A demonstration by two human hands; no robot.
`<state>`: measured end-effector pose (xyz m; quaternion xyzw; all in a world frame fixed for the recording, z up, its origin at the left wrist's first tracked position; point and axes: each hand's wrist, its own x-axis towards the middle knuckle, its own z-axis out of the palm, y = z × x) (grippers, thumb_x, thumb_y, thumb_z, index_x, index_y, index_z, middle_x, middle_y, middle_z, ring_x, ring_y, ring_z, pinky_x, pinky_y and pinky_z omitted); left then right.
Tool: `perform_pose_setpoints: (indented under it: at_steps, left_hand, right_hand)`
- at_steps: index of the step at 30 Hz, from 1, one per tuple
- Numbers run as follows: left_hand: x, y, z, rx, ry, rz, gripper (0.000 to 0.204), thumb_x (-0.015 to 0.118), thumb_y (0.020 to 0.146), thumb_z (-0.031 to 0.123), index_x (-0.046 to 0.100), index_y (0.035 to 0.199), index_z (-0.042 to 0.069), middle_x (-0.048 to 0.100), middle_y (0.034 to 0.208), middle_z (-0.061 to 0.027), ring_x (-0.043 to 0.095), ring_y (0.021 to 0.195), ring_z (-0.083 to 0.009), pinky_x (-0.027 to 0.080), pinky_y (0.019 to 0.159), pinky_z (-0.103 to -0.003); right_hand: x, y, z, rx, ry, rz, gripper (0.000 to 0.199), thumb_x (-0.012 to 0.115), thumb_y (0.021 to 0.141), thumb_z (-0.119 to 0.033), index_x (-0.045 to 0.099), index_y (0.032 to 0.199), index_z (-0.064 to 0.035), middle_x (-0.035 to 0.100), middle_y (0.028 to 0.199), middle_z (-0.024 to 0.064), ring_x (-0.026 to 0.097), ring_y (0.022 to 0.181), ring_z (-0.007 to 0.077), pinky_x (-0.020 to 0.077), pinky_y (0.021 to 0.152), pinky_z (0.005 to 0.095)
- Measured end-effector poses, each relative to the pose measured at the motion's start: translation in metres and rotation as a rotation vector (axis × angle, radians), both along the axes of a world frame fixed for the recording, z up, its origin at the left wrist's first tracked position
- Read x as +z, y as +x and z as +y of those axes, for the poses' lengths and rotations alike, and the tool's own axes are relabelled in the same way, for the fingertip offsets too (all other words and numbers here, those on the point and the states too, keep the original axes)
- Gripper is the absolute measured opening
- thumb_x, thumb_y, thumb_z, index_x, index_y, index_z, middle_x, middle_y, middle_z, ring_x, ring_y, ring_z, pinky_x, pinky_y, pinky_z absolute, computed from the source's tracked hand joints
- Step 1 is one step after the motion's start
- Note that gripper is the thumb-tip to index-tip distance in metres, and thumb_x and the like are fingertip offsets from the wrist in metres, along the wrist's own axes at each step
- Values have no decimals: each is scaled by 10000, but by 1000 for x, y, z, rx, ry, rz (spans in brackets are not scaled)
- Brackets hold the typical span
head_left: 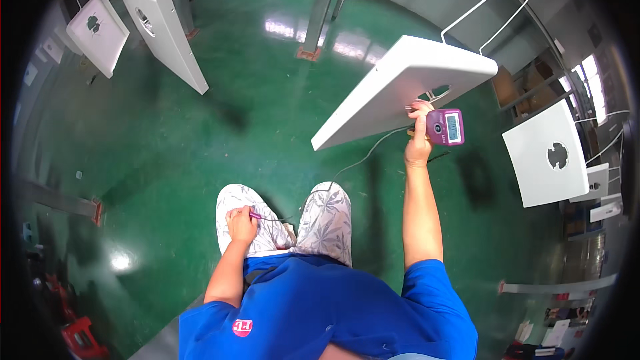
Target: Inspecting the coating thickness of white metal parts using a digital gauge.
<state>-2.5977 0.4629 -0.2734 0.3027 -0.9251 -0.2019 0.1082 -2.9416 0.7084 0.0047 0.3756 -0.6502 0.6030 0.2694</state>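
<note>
My right hand (418, 140) is stretched out ahead to the right, closed on a purple handheld gauge (437, 139) with a small grey display. Its fingertips reach the round cut-out in a white hanging panel (380, 97); whether they grip that edge I cannot tell. Over my left thigh, my left hand (241, 226) pinches a small purple probe (255, 215). A thin grey cable (364, 159) runs from beside the gauge, across my knee, towards the probe.
More white panels with cut-outs hang on wire hooks, such as one at right (533, 160) and one at far left (163, 33). A steel post (323, 10) stands ahead on the green floor (167, 160). Red equipment (83, 337) sits at lower left.
</note>
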Motion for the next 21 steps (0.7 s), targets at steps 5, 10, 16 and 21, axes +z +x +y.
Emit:
perform_pose_setpoints:
  at_steps: [5, 10, 16, 21]
  left_hand:
    - [0, 1, 0, 2, 30, 4, 135, 621, 798, 199, 626, 896, 107, 669, 811, -106, 590, 927, -267, 343, 958, -450]
    - [2, 6, 2, 0, -5, 22, 129, 613, 798, 195, 626, 893, 108, 668, 807, -107, 595, 918, -272, 354, 940, -449]
    - [-1, 10, 1, 10, 0, 47, 134, 617, 792, 197, 627, 893, 109, 660, 800, -105, 599, 916, -279, 356, 941, -449]
    - [-10, 8, 4, 1, -3, 55, 128, 628, 775, 194, 629, 873, 110, 658, 805, -102, 595, 905, -270, 356, 947, -444]
  right_hand:
    - [0, 8, 1, 42, 2, -32, 267, 402, 986, -164, 569, 832, -25, 601, 1037, 121, 508, 1132, 277, 371, 993, 407]
    - [2, 26, 3, 71, 73, -98, 276, 404, 997, -154, 618, 1070, 3, 545, 1220, 141, 533, 1124, 226, 451, 934, 348]
    - [32, 25, 31, -281, -353, -247, 371, 428, 1012, -259, 534, 1254, 2, 544, 1263, 128, 525, 1152, 226, 441, 953, 355]
    - [47, -34, 83, -322, -656, -424, 492, 455, 1008, -347, 482, 1331, 23, 509, 1347, 147, 504, 1203, 247, 401, 1004, 386]
